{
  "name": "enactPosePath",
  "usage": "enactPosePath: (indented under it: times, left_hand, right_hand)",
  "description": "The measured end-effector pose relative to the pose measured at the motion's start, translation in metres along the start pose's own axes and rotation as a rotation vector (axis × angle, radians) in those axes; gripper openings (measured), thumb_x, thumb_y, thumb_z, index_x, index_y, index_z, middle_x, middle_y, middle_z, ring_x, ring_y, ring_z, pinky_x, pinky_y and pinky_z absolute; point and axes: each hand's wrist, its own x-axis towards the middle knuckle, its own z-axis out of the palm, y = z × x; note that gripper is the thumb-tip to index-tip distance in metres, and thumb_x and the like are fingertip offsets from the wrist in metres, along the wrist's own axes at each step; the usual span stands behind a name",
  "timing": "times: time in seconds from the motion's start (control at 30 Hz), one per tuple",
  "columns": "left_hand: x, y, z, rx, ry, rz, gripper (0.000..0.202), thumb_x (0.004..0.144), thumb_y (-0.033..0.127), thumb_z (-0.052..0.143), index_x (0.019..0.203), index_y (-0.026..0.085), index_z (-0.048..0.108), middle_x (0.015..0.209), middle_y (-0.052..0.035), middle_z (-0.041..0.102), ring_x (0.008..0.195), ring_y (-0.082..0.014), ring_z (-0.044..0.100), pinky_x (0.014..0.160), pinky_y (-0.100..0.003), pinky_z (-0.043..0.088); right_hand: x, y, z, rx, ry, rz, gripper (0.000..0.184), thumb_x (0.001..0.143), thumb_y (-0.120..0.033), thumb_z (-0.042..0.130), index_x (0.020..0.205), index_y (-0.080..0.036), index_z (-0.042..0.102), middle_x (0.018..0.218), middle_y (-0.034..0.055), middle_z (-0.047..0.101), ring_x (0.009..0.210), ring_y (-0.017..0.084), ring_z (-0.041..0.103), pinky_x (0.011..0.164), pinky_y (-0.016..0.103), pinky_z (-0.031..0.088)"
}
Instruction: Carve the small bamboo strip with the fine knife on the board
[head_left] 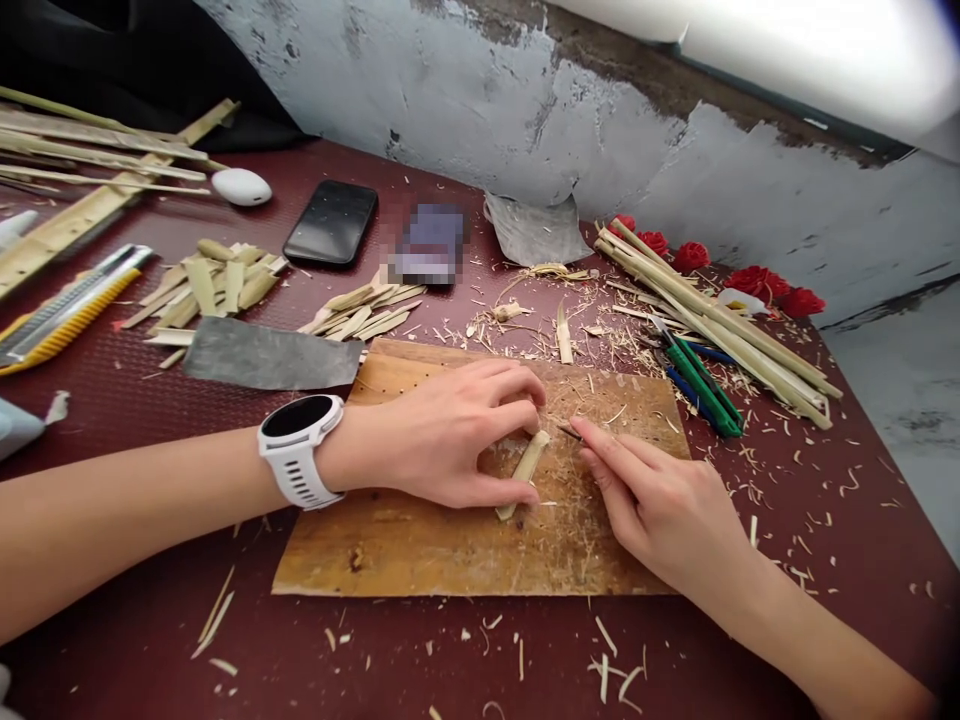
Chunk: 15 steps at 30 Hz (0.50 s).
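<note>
On a worn wooden board (450,550) lies a short pale strip of split bamboo or wood (527,465). My left hand (457,425), with a white watch on its wrist, is curled over the strip. Its thumb is at the near end and its bent fingers are at the far end. My right hand (652,490) rests on the board's right side in a closed pinch. From its fingertips pokes the dark pointed tip of a slim tool (570,432), aimed at the strip but apart from it. The rest of that tool is hidden in the hand.
Carved slips (367,310), a grey sheet (274,353) and a yellow utility knife (75,305) lie left. Behind are a black phone (331,224) and a blurred-out device (431,243). At right are a green cutter (701,385), bamboo sticks (720,320) and red flowers (690,257). Shavings are scattered around.
</note>
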Motion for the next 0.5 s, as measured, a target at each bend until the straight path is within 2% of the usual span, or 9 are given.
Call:
enactPosePath:
  times: [0.1,0.2,0.37,0.5]
  left_hand:
    - [0.0006,0.0017,-0.002,-0.028,-0.014,0.053,0.027,0.095,0.035,0.068,0.115,0.017,0.068,0.128,-0.0186,0.066,0.123,-0.0325,0.062,0.113,-0.055,0.052]
    - [0.0007,0.0013,-0.0032,-0.038,-0.026,0.105,0.027,0.09,0.019,0.065,0.116,0.017,0.071,0.127,-0.018,0.065,0.126,-0.0326,0.061,0.116,-0.056,0.05]
    - [-0.0007,-0.0044,-0.0026,-0.031,-0.032,0.111,0.027,0.089,0.01,0.063,0.109,0.022,0.077,0.13,-0.0159,0.063,0.126,-0.0315,0.06,0.111,-0.054,0.054]
    - [-0.0007,-0.0028,-0.0029,-0.008,0.057,0.049,0.033,0.092,0.01,0.059,0.118,0.021,0.075,0.128,-0.0175,0.065,0.12,-0.0315,0.064,0.103,-0.053,0.058]
  right_hand:
    - [0.0012,0.0012,0.0013,0.063,0.025,0.032,0.037,0.11,-0.024,0.051,0.142,-0.017,0.068,0.099,0.0051,0.082,0.069,0.013,0.074,0.054,0.026,0.045]
    - [0.0024,0.0016,0.0024,0.1,0.035,0.057,0.037,0.11,-0.023,0.052,0.143,-0.018,0.067,0.099,0.0038,0.082,0.073,0.014,0.075,0.059,0.025,0.049]
    - [0.003,0.0025,0.0038,0.134,0.056,0.077,0.037,0.109,-0.022,0.054,0.144,-0.019,0.067,0.102,0.0041,0.082,0.076,0.014,0.076,0.066,0.025,0.054]
    - [0.0022,0.0021,0.0051,0.131,0.068,0.057,0.037,0.109,-0.021,0.054,0.144,-0.018,0.066,0.1,0.0041,0.082,0.073,0.014,0.075,0.063,0.025,0.053]
